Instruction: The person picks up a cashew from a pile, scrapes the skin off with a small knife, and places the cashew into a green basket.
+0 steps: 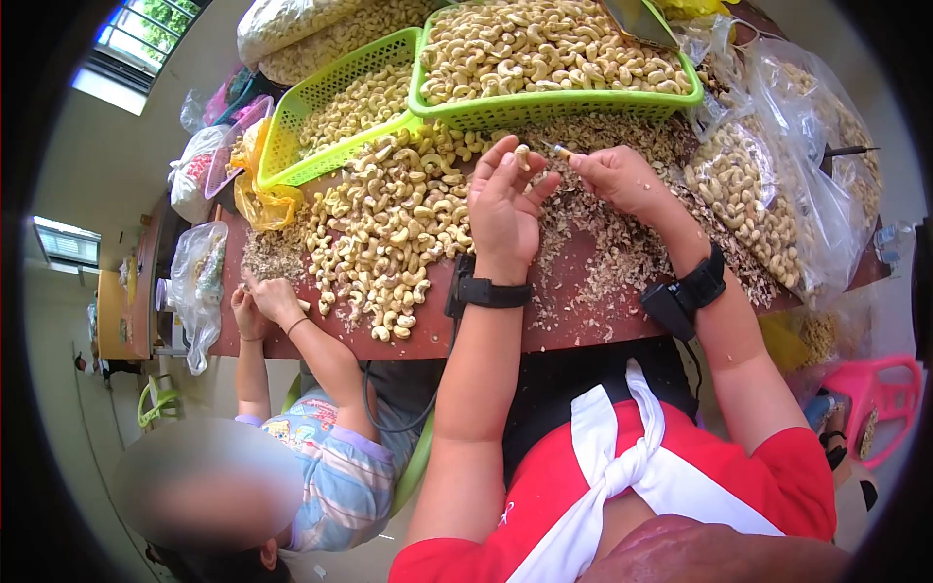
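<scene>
My left hand [505, 209], palm up, holds a single cashew [523, 156] between thumb and fingers. Just to its right, my right hand [622, 180] is closed round the handle of a small knife [561, 151], whose tip points toward the cashew. A heap of loose cashews [389, 214] lies on the red table [447, 325] left of my left hand. Brown skin scraps [607, 248] are spread beneath and around both hands. Behind the hands stands a green basket [554, 109] filled with cashews.
A yellow-green basket [282, 146] of cashews stands at the back left. Clear bags of cashews [743, 185] lie at the right. At the left, another person's hands [264, 306] work near the table edge. A pink chair [889, 389] is at the lower right.
</scene>
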`<action>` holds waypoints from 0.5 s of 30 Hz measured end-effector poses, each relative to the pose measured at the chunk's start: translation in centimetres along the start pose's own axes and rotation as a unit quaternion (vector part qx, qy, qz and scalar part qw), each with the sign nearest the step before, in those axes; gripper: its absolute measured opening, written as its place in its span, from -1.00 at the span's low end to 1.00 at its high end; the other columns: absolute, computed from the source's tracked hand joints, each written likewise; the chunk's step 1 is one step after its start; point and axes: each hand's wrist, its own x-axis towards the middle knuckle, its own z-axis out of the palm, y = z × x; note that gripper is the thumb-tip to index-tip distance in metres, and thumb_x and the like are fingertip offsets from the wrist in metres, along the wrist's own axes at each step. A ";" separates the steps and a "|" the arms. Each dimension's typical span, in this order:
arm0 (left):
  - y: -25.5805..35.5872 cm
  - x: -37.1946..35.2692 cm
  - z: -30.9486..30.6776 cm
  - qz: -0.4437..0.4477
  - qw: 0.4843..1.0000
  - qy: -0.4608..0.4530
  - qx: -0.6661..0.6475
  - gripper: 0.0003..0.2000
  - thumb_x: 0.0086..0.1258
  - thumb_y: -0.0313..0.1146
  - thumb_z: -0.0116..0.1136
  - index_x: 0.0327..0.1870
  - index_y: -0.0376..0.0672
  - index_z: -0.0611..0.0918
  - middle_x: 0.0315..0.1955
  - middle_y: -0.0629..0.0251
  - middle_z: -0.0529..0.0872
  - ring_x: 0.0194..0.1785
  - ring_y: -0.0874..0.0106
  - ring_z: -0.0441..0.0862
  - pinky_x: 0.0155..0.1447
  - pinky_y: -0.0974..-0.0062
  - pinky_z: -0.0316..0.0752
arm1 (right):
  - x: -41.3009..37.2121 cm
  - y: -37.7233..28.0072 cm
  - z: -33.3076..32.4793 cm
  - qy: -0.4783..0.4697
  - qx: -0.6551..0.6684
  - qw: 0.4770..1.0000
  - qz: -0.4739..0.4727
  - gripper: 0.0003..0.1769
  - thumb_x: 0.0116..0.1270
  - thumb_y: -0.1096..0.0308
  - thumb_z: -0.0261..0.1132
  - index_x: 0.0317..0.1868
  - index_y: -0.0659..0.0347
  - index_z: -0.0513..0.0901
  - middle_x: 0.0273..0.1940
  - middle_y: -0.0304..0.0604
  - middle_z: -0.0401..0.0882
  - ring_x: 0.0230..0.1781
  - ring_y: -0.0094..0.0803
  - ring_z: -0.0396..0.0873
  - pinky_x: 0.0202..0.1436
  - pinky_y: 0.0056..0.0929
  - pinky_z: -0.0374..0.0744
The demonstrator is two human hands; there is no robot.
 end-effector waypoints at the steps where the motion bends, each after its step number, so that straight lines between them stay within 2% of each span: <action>1: 0.1 0.2 -0.1 -0.005 1.000 -0.002 0.003 -0.78 0.26 -0.44 -0.14 -0.07 -0.22 0.37 -0.37 0.25 0.53 -0.27 0.46 0.49 -0.23 0.48 0.48 | 0.1 0.0 -0.1 0.001 0.001 1.000 0.004 -0.52 0.20 0.04 0.08 -0.74 0.19 0.43 -0.77 -0.41 0.28 -0.75 -0.67 0.19 -0.67 -0.65 0.18; 4: -0.3 0.6 -0.9 -0.003 0.999 -0.021 -0.028 -0.77 0.28 -0.45 -0.14 -0.05 -0.23 0.40 -0.35 0.21 0.56 -0.37 0.53 0.48 -0.36 0.59 0.42 | -0.3 -0.6 0.1 -0.011 0.019 1.000 0.013 -0.52 0.20 0.04 0.08 -0.76 0.17 0.40 -0.77 -0.43 0.25 -0.76 -0.68 0.14 -0.70 -0.65 0.12; 8: -0.2 0.6 -0.9 -0.011 0.997 -0.034 -0.064 -0.77 0.26 -0.51 -0.11 -0.05 -0.25 0.40 -0.34 0.16 0.55 -0.39 0.53 0.48 -0.35 0.65 0.44 | -0.2 -0.4 0.1 -0.014 0.058 0.998 0.020 -0.54 0.19 0.05 0.10 -0.74 0.17 0.40 -0.77 -0.44 0.22 -0.78 -0.70 0.09 -0.73 -0.67 0.05; 10: -0.3 0.4 -0.7 -0.008 0.998 -0.021 -0.053 -0.77 0.26 -0.51 -0.10 -0.06 -0.25 0.41 -0.34 0.16 0.55 -0.40 0.53 0.48 -0.34 0.65 0.46 | -0.3 -0.5 0.0 -0.014 0.054 0.998 0.030 -0.54 0.19 0.04 0.10 -0.73 0.17 0.40 -0.77 -0.44 0.22 -0.78 -0.69 0.09 -0.73 -0.66 0.06; 15: -0.3 0.3 -0.5 -0.024 1.000 -0.004 -0.007 -0.75 0.19 -0.54 -0.01 -0.08 -0.25 0.40 -0.31 0.19 0.53 -0.30 0.47 0.50 -0.24 0.61 0.49 | 0.0 0.5 0.0 0.001 0.016 1.000 -0.010 -0.53 0.19 0.05 0.07 -0.76 0.17 0.40 -0.78 -0.40 0.26 -0.78 -0.68 0.17 -0.71 -0.67 0.13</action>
